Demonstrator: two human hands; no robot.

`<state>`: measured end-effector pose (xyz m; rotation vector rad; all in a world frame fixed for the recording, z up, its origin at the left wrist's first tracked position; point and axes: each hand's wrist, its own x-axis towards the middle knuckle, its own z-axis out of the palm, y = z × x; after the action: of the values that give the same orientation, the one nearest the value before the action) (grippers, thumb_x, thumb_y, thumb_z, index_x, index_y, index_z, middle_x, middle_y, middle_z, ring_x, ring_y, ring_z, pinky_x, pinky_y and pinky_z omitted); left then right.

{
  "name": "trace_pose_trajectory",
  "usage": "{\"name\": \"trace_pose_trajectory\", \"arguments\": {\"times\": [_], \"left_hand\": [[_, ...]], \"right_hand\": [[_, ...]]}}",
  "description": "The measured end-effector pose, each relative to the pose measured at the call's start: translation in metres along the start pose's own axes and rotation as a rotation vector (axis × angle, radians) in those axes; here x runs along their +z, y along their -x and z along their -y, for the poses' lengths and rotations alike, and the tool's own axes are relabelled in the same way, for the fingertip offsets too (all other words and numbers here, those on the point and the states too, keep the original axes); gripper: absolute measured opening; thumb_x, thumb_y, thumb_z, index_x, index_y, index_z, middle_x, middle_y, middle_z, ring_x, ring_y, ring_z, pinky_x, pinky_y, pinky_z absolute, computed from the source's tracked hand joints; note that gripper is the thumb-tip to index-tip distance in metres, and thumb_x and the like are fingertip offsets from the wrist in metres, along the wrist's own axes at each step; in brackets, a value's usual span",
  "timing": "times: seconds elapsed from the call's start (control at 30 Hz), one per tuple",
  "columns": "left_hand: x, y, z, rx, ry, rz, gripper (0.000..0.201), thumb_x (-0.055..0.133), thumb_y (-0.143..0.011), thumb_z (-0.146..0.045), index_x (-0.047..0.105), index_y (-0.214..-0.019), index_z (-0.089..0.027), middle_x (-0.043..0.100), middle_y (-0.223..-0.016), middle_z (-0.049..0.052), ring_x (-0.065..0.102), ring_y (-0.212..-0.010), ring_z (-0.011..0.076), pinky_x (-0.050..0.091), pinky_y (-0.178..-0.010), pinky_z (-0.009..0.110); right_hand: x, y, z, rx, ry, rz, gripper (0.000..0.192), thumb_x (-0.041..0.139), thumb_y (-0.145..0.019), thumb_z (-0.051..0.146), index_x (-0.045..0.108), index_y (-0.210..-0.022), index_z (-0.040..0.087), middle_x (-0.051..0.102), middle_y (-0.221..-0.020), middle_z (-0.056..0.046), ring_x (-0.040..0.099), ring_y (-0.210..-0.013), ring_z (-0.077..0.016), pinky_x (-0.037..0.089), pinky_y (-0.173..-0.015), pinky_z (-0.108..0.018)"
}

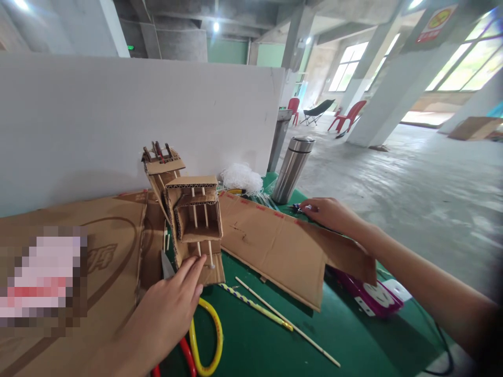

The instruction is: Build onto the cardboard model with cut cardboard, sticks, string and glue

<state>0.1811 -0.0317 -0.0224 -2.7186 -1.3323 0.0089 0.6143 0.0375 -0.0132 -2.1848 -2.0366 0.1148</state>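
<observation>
A boxy model (192, 214) of corrugated brown cardboard, with thin wooden dowels running through it, stands on a green bench (267, 340) before a plain white wall. The left hand (173, 306) lies flat, fingers together and open, its fingertips touching the model's base. The right hand (330, 213) reaches to the far edge of a flat cardboard sheet (275, 246), fingers curled narrowly around a small dark item too small to identify. Yellow-handled scissors (206, 340), a slim wooden stick (286, 322) and a smooth steel flask (291, 168) lie nearby.
</observation>
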Motion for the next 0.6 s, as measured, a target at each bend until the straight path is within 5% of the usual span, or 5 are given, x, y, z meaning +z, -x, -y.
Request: {"name": "trace_pose_trajectory", "arguments": {"times": [0.3,0.6], "left_hand": [[0.002,-0.003,-0.001,-0.030,-0.019,0.067,0.049,0.034,-0.100,-0.017,0.042,-0.149,-0.015,0.051,-0.150,0.012,0.066,-0.119,0.0291,0.065,-0.078,0.042],[0.004,0.001,0.001,0.013,-0.041,0.029,0.050,0.030,-0.101,-0.017,0.041,-0.150,-0.015,0.052,-0.149,0.012,0.066,-0.120,0.0293,0.066,-0.074,0.040]], "right_hand": [[0.003,-0.022,0.033,0.032,0.243,0.182,0.029,0.061,-0.097,0.034,0.062,-0.120,0.017,0.065,-0.120,-0.009,0.066,-0.101,-0.0219,0.056,-0.087,-0.043],[-0.003,-0.017,0.039,-0.023,0.380,0.212,0.027,0.061,-0.097,0.035,0.063,-0.119,0.017,0.065,-0.118,-0.008,0.066,-0.102,-0.0219,0.056,-0.087,-0.042]]}}
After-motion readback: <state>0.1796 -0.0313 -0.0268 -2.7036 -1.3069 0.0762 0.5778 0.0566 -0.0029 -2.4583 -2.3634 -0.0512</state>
